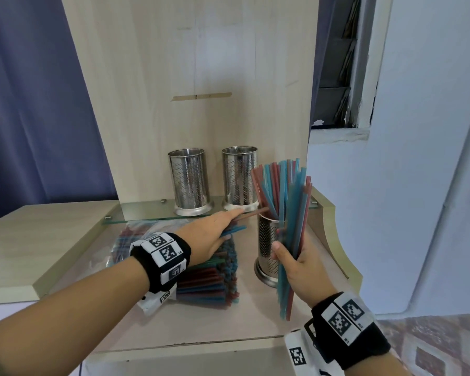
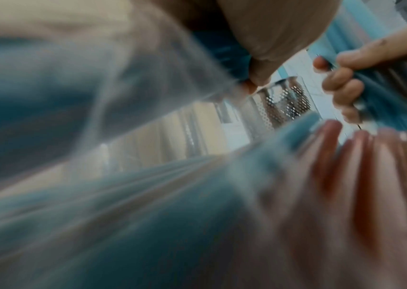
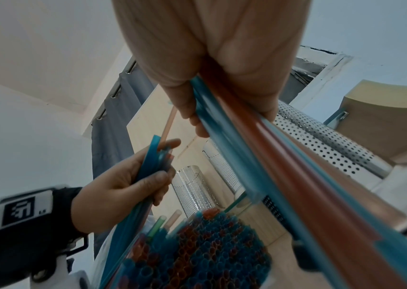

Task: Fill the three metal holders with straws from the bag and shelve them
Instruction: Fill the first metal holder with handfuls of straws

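Currently, head view: right hand [image 1: 300, 263] grips a straw bundle [image 1: 292, 234] upright, just in front of the near holder [image 1: 267, 251], already part-filled; two empty holders [image 1: 189, 181] on the glass shelf [image 1: 144, 211]. Left wrist view: blurred. Right wrist view: left hand [image 3: 123, 187], fingers [image 3: 159, 182] curled round a few straws [image 3: 151, 156] above the bag [image 3: 197, 252].

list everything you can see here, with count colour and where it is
metal holders: 3, perforated silver; 2 without straws on the glass shelf, 1 on the counter holding straws
bag of straws: 1, clear with blue and red straws, on the counter left of the near holder
bunch of straws: 1, blue and red, upright beside the near holder
few straws: blue and red, over the bag
left hand: grips the few straws
right hand: grips the bunch
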A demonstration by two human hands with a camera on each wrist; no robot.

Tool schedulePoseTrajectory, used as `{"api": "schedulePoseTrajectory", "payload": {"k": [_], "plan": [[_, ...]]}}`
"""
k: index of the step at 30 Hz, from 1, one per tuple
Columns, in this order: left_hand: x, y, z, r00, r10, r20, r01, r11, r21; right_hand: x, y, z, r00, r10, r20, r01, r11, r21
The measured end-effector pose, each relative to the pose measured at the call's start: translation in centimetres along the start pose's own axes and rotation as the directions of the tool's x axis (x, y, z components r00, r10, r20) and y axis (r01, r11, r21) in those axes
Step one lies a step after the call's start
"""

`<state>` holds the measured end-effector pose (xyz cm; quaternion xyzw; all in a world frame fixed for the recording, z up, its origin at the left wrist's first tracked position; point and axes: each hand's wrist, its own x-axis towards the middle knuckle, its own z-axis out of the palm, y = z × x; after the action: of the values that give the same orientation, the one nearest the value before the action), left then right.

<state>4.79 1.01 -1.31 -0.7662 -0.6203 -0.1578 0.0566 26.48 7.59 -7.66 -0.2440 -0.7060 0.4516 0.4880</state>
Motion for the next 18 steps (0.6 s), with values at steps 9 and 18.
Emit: {"api": "schedulePoseTrajectory", "payload": {"k": [9, 18], "plan": [[1.7, 0.7, -3.2, 0.984, -0.019, -0.18, 0.001, 0.995, -0.099, 0.6, 0.3, 0.0, 1.0, -0.009, -0.006, 0.009, 0.997, -0.073], [2.8, 2.6, -8.0, 0.855, -0.079, -0.513, -0.081, 0.956, -0.282, 0.9, -0.4, 0.8, 0.997, -0.068, 0.044, 0.07, 0.997, -0.032]]}}
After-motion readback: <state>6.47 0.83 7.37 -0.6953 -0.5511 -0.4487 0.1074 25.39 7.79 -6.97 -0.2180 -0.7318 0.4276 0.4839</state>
